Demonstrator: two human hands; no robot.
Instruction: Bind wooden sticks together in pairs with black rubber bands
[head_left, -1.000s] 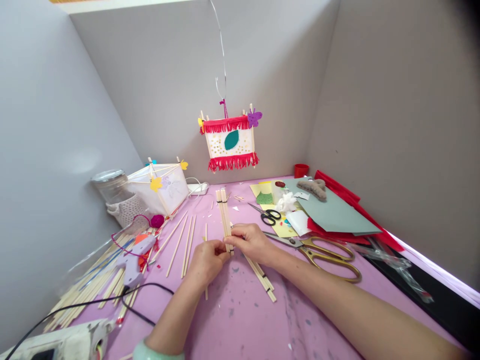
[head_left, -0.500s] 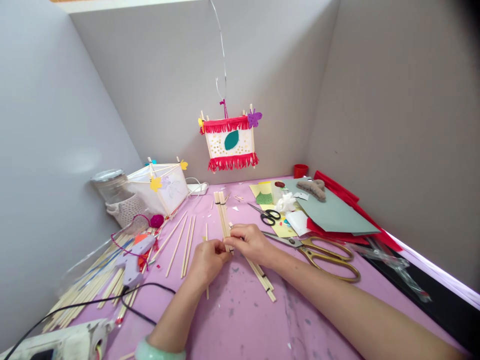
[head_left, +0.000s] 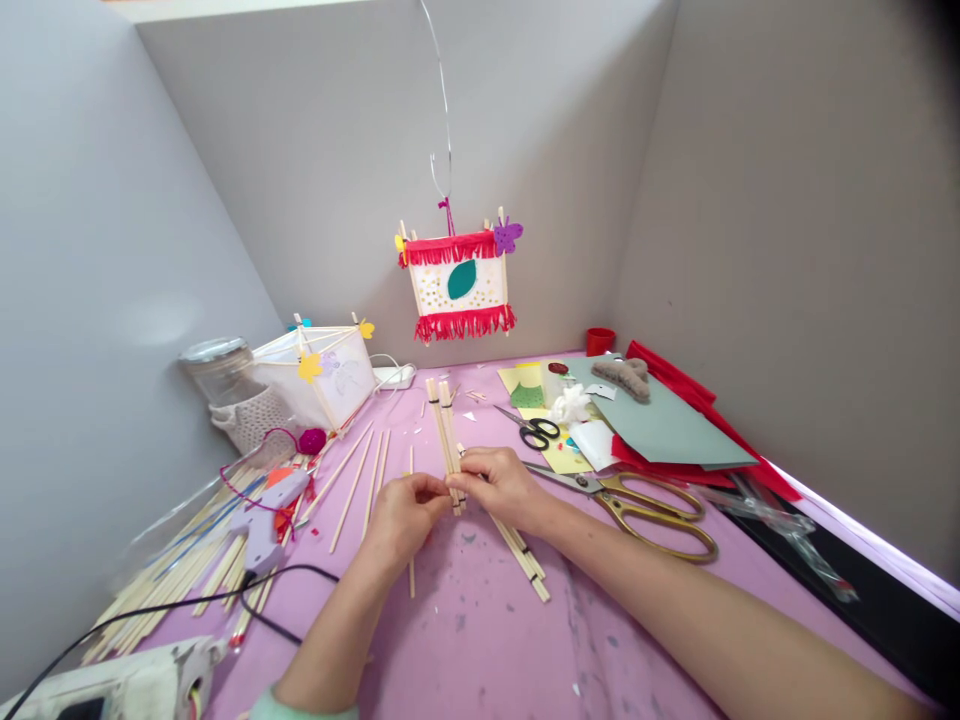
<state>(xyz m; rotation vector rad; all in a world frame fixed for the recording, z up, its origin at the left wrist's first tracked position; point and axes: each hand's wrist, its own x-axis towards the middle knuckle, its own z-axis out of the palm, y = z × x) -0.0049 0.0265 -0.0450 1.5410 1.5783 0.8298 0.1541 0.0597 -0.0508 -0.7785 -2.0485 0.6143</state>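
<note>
Bundles of pale, dark-banded wooden sticks (head_left: 440,430) run lengthwise up the frame's centre from my right grip (head_left: 501,487), which pinches their lower ends beside my left grip (head_left: 405,515), whose hold I cannot tell.

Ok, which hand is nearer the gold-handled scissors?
Right. Your right hand is just left of the gold-handled scissors, by their tips; your left hand is farther left.
</note>
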